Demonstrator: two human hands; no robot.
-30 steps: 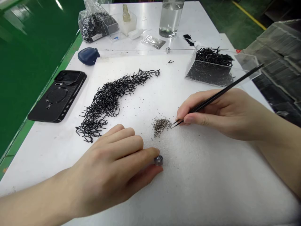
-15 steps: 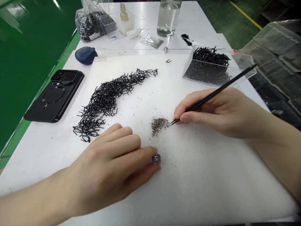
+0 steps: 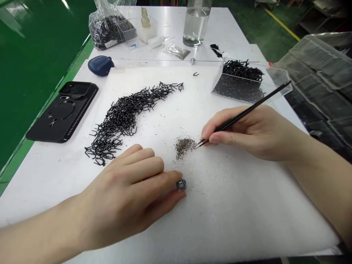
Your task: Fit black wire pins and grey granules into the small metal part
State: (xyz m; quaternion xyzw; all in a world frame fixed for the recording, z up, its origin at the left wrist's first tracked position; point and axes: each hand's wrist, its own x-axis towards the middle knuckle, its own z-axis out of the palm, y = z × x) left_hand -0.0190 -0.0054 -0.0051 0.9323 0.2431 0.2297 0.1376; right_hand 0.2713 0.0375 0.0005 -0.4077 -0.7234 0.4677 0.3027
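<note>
My right hand [image 3: 242,134] grips black tweezers [image 3: 247,112] like a pen. Their thin tips touch or hover at the right edge of a small heap of tiny dark, shiny metal pieces [image 3: 183,146]; whether a piece sits between them is too small to tell. Between thumb and index finger, my left hand [image 3: 132,190] pinches a small clear-and-dark shiny piece [image 3: 181,184], just below the heap, its other end hidden by the fingers. Beyond the left hand, a long pile of black forked plastic parts [image 3: 123,113] lies on the white foam sheet [image 3: 233,205].
A black phone [image 3: 63,112] and a dark blue case [image 3: 101,65] lie at the left. Behind stand a bag of black parts [image 3: 110,31], a small dropper bottle [image 3: 145,18] and a clear liquid container [image 3: 196,25]. At right sits a clear box [image 3: 236,86] of black parts.
The view has tilted slightly, shifting the scene a little. Both hands keep nearly the same pose, with the tweezer tips still at the heap's right edge.
</note>
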